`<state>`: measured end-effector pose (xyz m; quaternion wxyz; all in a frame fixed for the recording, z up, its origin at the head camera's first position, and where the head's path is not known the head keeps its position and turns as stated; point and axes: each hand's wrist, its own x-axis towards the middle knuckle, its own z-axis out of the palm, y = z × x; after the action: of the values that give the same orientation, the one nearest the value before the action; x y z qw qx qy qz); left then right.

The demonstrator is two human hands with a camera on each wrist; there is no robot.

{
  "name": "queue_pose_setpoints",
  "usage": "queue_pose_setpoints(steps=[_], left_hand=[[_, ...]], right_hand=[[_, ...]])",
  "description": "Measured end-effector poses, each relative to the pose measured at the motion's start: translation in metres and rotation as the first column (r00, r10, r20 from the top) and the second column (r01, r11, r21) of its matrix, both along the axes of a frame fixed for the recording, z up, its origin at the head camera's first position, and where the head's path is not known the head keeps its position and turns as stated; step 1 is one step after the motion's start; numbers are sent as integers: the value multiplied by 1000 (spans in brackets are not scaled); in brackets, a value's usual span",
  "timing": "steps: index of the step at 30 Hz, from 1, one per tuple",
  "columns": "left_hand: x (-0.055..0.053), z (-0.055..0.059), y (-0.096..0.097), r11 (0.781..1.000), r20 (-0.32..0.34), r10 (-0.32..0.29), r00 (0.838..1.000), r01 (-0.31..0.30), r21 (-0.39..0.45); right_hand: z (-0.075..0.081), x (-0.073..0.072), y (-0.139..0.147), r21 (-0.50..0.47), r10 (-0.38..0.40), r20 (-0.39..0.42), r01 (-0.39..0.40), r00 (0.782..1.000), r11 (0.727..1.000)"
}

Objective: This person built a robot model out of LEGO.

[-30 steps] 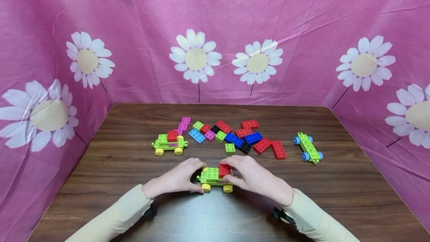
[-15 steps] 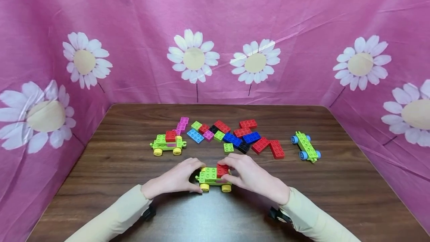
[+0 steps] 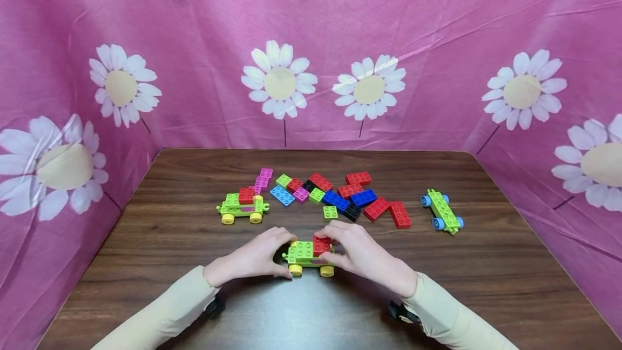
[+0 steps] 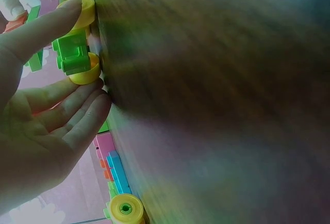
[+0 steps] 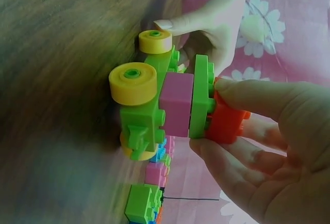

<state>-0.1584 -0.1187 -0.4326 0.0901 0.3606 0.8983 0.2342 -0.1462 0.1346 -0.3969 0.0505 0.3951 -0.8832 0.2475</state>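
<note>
A toy car [image 3: 304, 251] of building bricks stands at the near middle of the table, with a lime base and yellow wheels. Its layers show in the right wrist view: a pink brick [image 5: 176, 104] on the base, a lime plate [image 5: 199, 97] above, and a red brick [image 5: 225, 121] on top. My left hand [image 3: 257, 254] holds the car's left end, thumb and fingers at opposite wheels. With thumb and fingers, my right hand [image 3: 362, 255] pinches the red brick, partly hiding the car's right end.
Behind the hands lie loose bricks, including a lime brick [image 3: 330, 213] and a blue brick [image 3: 363, 198]. A similar built car [image 3: 243, 207] stands at the left. To the right is a lime wheeled base [image 3: 443, 211] with blue wheels. Pink cloth [image 3: 320, 4] surrounds the table.
</note>
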Motion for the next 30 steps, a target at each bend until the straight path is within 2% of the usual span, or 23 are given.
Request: queue_pose_setpoints(steps=[6,11,17,22,30], left_hand=[[0,0,0,1000,7,4,1000,-4,2],[0,1,1,1000,20,7,1000,-7,4],[0,0,1,1000,20,3,1000,-3,6],[-1,-1,1,1000,24,4,1000,-4,4],[0,0,1,1000,20,5,1000,-4,-5]], right_hand=[[-2,5,-3,5,-36,-31,36,999,999],[-1,7,-4,23,-49,-23,49,999,999],[0,2,-4,12,-27,1,27,1000,1000],[0,-3,-2,-21,-4,55,5,998,1000],[-4,-3,-1,-52,-16,99,22,995,998]])
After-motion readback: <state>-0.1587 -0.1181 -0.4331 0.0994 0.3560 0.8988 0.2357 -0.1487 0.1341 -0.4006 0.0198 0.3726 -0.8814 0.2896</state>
